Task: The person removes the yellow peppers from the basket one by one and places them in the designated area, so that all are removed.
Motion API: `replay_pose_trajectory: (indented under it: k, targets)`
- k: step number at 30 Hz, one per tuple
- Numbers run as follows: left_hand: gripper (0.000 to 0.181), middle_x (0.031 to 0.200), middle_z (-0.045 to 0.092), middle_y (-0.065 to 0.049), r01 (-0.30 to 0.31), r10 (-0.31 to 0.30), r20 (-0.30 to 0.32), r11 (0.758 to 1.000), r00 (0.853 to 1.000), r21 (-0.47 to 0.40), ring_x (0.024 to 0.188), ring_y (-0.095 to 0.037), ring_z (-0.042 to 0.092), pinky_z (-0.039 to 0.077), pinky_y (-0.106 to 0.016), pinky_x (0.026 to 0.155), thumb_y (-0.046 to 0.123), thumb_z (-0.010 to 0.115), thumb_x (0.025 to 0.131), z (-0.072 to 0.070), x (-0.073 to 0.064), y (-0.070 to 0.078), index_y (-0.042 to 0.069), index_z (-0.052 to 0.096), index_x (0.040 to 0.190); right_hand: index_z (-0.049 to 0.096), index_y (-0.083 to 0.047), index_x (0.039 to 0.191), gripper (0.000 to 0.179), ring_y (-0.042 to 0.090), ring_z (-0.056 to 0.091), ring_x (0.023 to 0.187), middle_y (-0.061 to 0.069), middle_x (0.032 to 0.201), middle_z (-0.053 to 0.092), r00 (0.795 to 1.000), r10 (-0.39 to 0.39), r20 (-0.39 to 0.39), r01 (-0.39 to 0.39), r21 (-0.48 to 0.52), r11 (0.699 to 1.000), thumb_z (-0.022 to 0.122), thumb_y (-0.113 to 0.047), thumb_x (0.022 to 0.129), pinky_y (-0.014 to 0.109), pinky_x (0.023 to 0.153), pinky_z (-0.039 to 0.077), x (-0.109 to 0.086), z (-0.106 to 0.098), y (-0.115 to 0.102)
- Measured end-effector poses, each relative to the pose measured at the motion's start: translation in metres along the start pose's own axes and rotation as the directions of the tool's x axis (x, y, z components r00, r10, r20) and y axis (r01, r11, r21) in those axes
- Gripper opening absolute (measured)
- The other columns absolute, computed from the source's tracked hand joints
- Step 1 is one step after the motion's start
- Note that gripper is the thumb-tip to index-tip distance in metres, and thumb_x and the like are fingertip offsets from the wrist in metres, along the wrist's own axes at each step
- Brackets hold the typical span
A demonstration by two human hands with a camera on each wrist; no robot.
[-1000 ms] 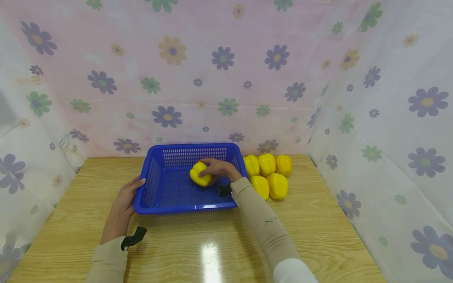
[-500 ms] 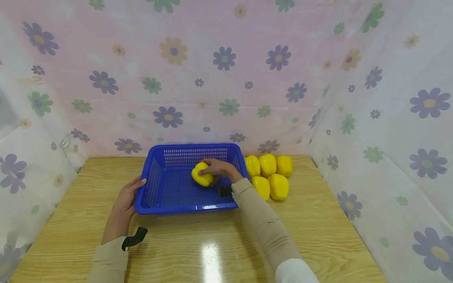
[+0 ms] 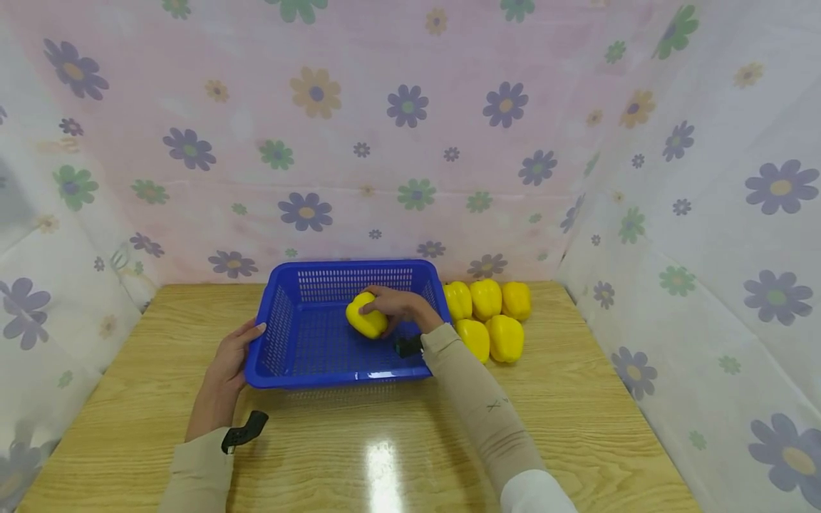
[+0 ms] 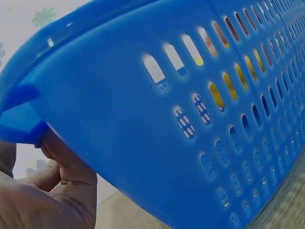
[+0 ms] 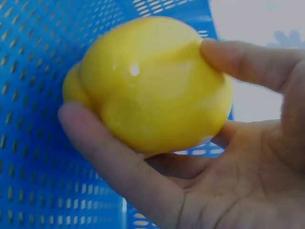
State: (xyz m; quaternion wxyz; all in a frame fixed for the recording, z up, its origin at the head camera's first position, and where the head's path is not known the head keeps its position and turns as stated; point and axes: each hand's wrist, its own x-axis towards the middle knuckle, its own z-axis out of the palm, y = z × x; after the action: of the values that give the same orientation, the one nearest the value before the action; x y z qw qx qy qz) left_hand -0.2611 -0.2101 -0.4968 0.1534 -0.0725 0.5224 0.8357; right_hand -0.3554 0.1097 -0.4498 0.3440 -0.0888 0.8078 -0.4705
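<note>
A blue slotted plastic basket [image 3: 321,383] stands on the wooden table, its left end tipped toward my left hand [image 3: 226,358]. That hand grips the basket's left rim; the left wrist view shows fingers [image 4: 71,167] curled up under the rim beside the basket wall [image 4: 124,105]. Inside the basket, my right hand [image 3: 399,308] holds a yellow bell pepper [image 3: 365,317] between thumb and fingers. The right wrist view shows the bell pepper [image 5: 157,86] close up, with the right hand [image 5: 228,176] wrapped round its side and the slotted basket wall behind it.
Several yellow bell peppers [image 3: 485,299] sit in two rows against the basket's right side. The wooden table [image 3: 321,456] extends in front and to both sides. A flowered cloth [image 3: 410,142] hangs behind and at the sides.
The bell pepper in my right hand has turned slightly and shifted a touch to the right. My left hand keeps its grip on the basket rim.
</note>
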Motion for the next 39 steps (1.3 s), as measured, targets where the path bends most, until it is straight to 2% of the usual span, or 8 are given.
replay_pose_trajectory:
  k: [4,8,15,20,26,30,34,39]
  targets:
    - [0.068,0.104,0.069,0.011,-0.004,0.004,0.003,1.0,1.0,-0.009,0.098,-0.005,0.066,0.057,-0.023,0.086,0.02,0.052,0.107,0.0,0.0,0.0,0.007,0.013,0.161,0.041,-0.014,0.151,0.057,0.035,0.053,0.116,0.017,0.137,0.047,1.0,-0.029,0.003,0.029,0.012,0.999,0.062,-0.022,0.099,0.052,0.078,0.062,-0.006,0.0,-0.005]
    - [0.062,0.104,0.07,0.01,-0.011,0.011,0.011,1.0,1.0,-0.019,0.098,-0.006,0.066,0.058,-0.024,0.085,0.019,0.052,0.107,0.0,0.0,0.0,0.008,0.019,0.158,0.044,-0.015,0.15,0.055,0.033,0.055,0.115,0.015,0.138,0.048,0.998,-0.066,0.009,0.066,-0.001,0.998,0.064,-0.022,0.099,0.054,0.08,0.061,-0.012,-0.001,-0.009]
    - [0.068,0.104,0.069,0.011,-0.015,0.015,0.013,1.0,1.0,0.002,0.098,-0.005,0.065,0.057,-0.022,0.086,0.02,0.051,0.107,0.0,-0.001,0.001,0.006,0.012,0.161,0.049,-0.018,0.149,0.056,0.034,0.062,0.11,0.018,0.141,0.05,0.991,-0.132,0.0,0.132,0.013,0.991,0.069,-0.021,0.097,0.064,0.088,0.055,-0.023,-0.007,-0.013]
    - [0.069,0.104,0.068,0.011,-0.013,0.013,0.007,1.0,1.0,0.001,0.099,-0.004,0.065,0.056,-0.022,0.086,0.02,0.05,0.107,0.0,-0.001,0.002,0.005,0.009,0.162,0.051,-0.018,0.149,0.058,0.033,0.064,0.107,0.019,0.137,0.055,0.98,-0.194,-0.052,0.195,0.027,0.98,0.072,-0.022,0.095,0.06,0.082,0.059,-0.032,-0.011,-0.017]
    - [0.071,0.105,0.068,0.013,0.005,-0.005,0.001,1.0,1.0,0.005,0.101,-0.004,0.064,0.056,-0.022,0.088,0.022,0.049,0.108,0.0,0.0,0.001,0.007,0.007,0.163,0.056,-0.022,0.144,0.054,0.033,0.068,0.103,0.018,0.131,0.062,0.94,-0.284,-0.19,0.299,0.059,0.952,0.073,-0.021,0.093,0.049,0.068,0.063,-0.057,-0.007,-0.025]
    - [0.067,0.105,0.069,0.012,0.009,-0.009,0.002,1.0,1.0,-0.016,0.099,-0.004,0.065,0.056,-0.022,0.087,0.021,0.049,0.108,0.0,0.0,0.001,0.009,0.011,0.161,0.055,-0.019,0.146,0.055,0.033,0.069,0.101,0.018,0.134,0.06,0.907,-0.339,-0.252,0.368,0.076,0.927,0.073,-0.019,0.094,0.049,0.065,0.063,-0.071,-0.004,-0.028]
    - [0.065,0.105,0.069,0.011,0.011,-0.011,0.008,1.0,1.0,-0.029,0.099,-0.005,0.065,0.056,-0.022,0.087,0.02,0.05,0.108,0.0,0.001,0.001,0.009,0.013,0.16,0.054,-0.016,0.148,0.058,0.034,0.07,0.099,0.017,0.137,0.059,0.877,-0.391,-0.279,0.427,0.081,0.901,0.074,-0.017,0.094,0.05,0.064,0.062,-0.084,-0.002,-0.028]
    - [0.069,0.105,0.068,0.011,0.018,-0.018,0.003,1.0,1.0,-0.012,0.099,-0.005,0.064,0.056,-0.022,0.088,0.021,0.05,0.107,0.0,0.0,0.001,0.009,0.01,0.162,0.053,-0.018,0.148,0.059,0.034,0.068,0.106,0.016,0.136,0.059,0.843,-0.464,-0.273,0.504,0.101,0.858,0.074,-0.012,0.093,0.054,0.065,0.062,-0.096,-0.001,-0.024]
